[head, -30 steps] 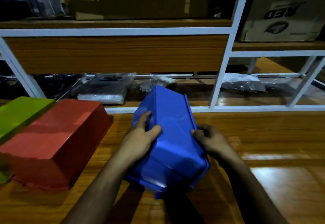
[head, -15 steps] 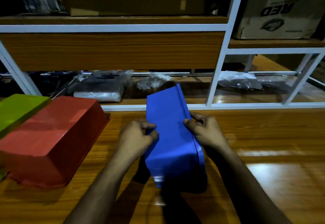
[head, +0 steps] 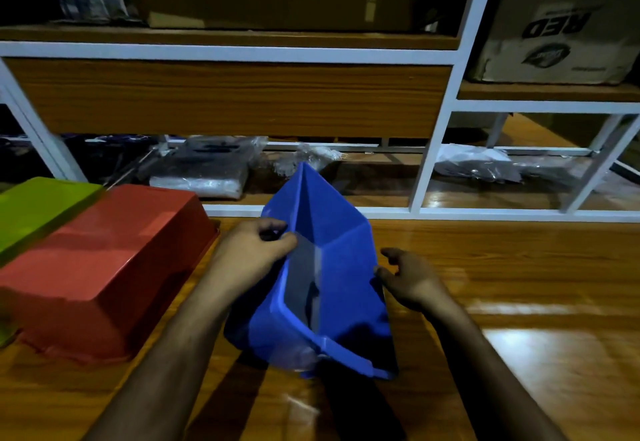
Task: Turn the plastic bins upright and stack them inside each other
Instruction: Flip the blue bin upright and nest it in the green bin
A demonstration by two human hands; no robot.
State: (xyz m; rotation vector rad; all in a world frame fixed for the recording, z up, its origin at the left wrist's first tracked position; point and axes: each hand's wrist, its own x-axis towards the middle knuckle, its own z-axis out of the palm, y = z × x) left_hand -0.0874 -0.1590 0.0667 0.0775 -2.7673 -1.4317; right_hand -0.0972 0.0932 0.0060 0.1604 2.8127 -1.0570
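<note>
A blue plastic bin (head: 339,267) is tilted on the wooden table (head: 519,302), its opening turned up toward me so the inside shows. My left hand (head: 252,253) grips its left rim, thumb over the edge. My right hand (head: 408,278) is at the bin's right side, fingers loosely curled and touching the rim without closing round it. To the left, a red bin (head: 104,260) lies upside down on the table. A green bin (head: 38,205) lies upside down beyond it at the far left edge.
A white metal shelf frame (head: 436,150) with wooden boards stands behind the table. Plastic-wrapped packages (head: 204,174) lie on its low shelf. A cardboard box (head: 561,18) sits on the upper right shelf. Bare table extends to the right.
The blue bin has rolled from standing on its side to opening upward. My right hand has come off its wall and moved to the right rim; my left hand kept its hold.
</note>
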